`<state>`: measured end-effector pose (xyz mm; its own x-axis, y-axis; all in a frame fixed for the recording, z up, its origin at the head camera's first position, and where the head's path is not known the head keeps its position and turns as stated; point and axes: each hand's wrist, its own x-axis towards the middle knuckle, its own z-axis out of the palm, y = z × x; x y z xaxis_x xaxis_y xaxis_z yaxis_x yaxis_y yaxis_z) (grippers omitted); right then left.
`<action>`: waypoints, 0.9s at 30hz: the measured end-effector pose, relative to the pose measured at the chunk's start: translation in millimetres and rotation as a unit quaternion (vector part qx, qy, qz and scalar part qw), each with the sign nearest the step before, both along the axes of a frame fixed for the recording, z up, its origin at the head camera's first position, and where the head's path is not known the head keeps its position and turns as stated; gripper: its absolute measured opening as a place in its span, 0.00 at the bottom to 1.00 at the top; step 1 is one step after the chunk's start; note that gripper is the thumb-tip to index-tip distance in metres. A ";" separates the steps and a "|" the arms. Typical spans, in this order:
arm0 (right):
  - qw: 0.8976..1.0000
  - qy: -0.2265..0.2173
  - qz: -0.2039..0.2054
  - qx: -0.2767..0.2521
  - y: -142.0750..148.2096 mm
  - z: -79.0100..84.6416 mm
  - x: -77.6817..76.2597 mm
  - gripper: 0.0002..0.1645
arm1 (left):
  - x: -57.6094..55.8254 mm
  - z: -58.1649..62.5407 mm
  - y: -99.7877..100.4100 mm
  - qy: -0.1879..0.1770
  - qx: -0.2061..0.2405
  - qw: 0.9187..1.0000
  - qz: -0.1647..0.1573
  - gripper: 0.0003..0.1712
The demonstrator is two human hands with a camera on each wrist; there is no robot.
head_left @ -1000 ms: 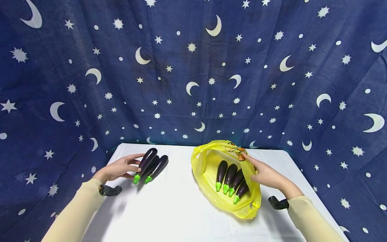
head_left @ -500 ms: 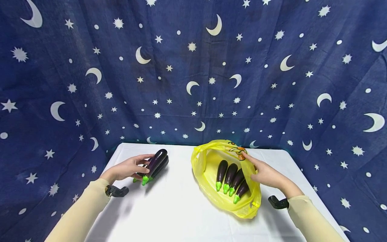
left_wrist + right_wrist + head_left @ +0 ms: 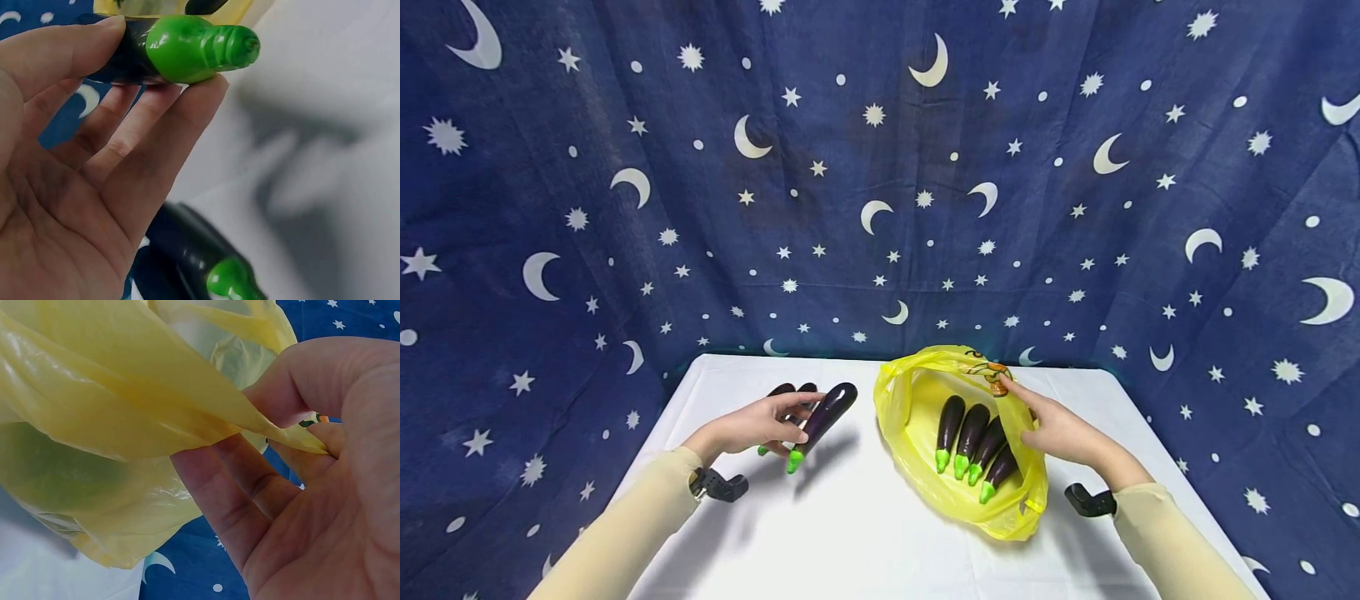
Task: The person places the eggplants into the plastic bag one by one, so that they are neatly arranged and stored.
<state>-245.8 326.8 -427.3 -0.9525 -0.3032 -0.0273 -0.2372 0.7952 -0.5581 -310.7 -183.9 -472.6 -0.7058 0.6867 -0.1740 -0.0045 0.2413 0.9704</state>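
My left hand (image 3: pixel 756 423) pinches a glossy dark purple eggplant (image 3: pixel 833 408) between thumb and fingers, its green cap (image 3: pixel 181 50) pointing back toward me. A shadow falls on the table below it. Behind that hand lie two more eggplants (image 3: pixel 781 389), partly hidden by the fingers. On the right, a yellow plastic bag (image 3: pixel 917 475) stands with its mouth wide, and several eggplants (image 3: pixel 951 421) lie side by side inside. My right hand (image 3: pixel 1063 429) grips the bag's right edge; in the right wrist view the thumb and fingers pinch the thin yellow film (image 3: pixel 206 415).
Everything sits on a white-covered table (image 3: pixel 850 533). A dark blue curtain (image 3: pixel 820 208) with moons and stars hangs behind it and along both sides. Each wrist wears a black camera mount (image 3: pixel 718 485). The bag carries an orange print (image 3: pixel 997 379) near its far rim.
The left hand has drawn one eggplant away from the other two and moved it right, toward the bag. The right hand and the bag have stayed in place.
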 end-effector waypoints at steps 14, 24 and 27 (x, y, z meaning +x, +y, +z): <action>1.000 -0.003 0.001 0.000 -0.8 0.7 -0.9 0.59 | 14.5 0.8 52.7 0.017 -0.005 0.999 -0.039 0.42; 1.000 -0.013 -0.003 -0.006 -2.6 0.5 -0.4 0.59 | 19.4 -1.0 103.0 0.039 0.000 0.997 -0.060 0.41; 1.000 -0.015 -0.005 -0.005 -2.6 0.4 -0.6 0.59 | 18.3 -1.1 115.3 0.038 0.009 0.998 -0.059 0.41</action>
